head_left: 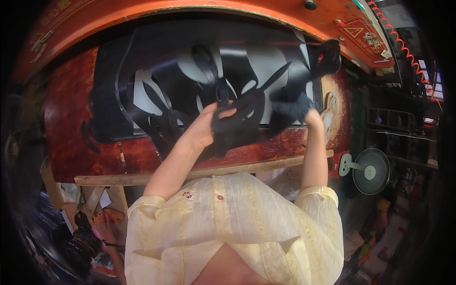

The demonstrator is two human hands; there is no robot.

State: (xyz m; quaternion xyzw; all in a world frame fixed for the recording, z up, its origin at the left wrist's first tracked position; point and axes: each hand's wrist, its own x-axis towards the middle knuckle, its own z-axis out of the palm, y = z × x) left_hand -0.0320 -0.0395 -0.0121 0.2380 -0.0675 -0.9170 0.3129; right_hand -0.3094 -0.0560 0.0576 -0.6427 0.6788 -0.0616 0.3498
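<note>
A glossy black sheet [142, 45], cut through with curved openings, lies across the table under an orange machine. Pale grey material [266, 59] shows through the holes. My left hand [213, 119] is closed on a limp black cut-out piece [242, 116], thumb on top, raised at the sheet's near edge. Thin strips rise beside its fingers. To the right, my right hand [311, 115] is smeared by motion. Dark blue-black material [294, 107] covers its fingers; I cannot tell whether this is a glove or a held cloth.
The orange machine [354, 31] with a warning label spans the far side. A wooden strip [123, 179] edges the reddish table [71, 128]. A fan [370, 172] stands at right, below a coiled red hose [403, 45]. Another person's arm [111, 242] shows at lower left.
</note>
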